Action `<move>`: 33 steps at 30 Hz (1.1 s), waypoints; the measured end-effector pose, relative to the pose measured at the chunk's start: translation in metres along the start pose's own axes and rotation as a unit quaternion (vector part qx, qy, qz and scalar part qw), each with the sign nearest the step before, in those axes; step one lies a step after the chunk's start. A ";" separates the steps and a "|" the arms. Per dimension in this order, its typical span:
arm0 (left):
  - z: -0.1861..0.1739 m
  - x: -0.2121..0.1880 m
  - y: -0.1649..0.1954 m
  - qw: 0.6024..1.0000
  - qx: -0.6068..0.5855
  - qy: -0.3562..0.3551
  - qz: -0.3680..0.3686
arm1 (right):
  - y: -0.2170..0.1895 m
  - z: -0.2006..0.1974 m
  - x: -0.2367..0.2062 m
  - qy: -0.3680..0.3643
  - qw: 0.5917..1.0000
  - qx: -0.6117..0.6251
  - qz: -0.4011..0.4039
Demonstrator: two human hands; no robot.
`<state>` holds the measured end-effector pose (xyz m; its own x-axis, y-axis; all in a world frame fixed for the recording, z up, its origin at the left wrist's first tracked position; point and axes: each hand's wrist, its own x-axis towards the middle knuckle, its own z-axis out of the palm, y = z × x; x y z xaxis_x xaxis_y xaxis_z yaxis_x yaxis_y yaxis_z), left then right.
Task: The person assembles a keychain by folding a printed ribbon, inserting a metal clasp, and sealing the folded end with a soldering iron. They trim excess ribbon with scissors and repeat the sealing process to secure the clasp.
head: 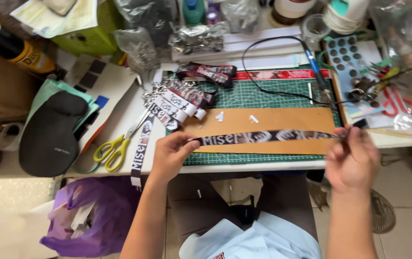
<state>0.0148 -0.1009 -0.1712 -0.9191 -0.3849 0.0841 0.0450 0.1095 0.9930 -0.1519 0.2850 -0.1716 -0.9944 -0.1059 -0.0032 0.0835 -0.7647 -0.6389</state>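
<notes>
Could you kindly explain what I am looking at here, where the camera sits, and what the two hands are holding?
There is no machine here: a head-worn camera looks down at a person's bare hands. The left hand and right hand each pinch one end of a printed strap, stretched flat over a brown board on a green cutting mat. More finished straps lie piled at the mat's left, yellow-handled scissors beside them, and a blue-handled corded tool further back.
</notes>
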 end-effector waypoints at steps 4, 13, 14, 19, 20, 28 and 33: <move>0.001 0.008 0.004 0.987 -0.142 -0.042 -0.064 | -0.007 -0.003 -0.013 0.084 0.966 -0.207 -0.133; 0.003 0.009 0.009 0.987 -0.149 0.003 -0.058 | -0.002 0.012 -0.018 0.077 0.963 -0.221 -0.136; 0.000 0.009 0.008 0.987 -0.144 0.026 -0.064 | -0.001 0.014 -0.019 0.065 0.965 -0.218 -0.132; -0.014 0.009 -0.002 0.980 -0.164 0.104 -0.041 | 0.011 0.031 -0.026 0.035 0.970 -0.228 -0.081; -0.016 0.008 -0.004 0.975 -0.189 0.113 -0.035 | 0.012 0.035 -0.027 0.029 0.969 -0.232 -0.076; -0.014 0.008 -0.010 0.948 -0.301 0.107 0.015 | 0.018 0.051 -0.034 0.020 0.971 -0.233 -0.043; 0.007 0.013 0.001 0.951 -0.301 0.057 0.033 | 0.025 0.052 -0.037 0.004 0.979 -0.199 -0.029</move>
<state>-0.0002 -0.0996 -0.1701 -0.8600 -0.4952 0.1231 0.3489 -0.3947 0.8500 -0.1097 0.2364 -0.1474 -0.9974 -0.0627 0.0366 -0.0037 -0.4598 -0.8880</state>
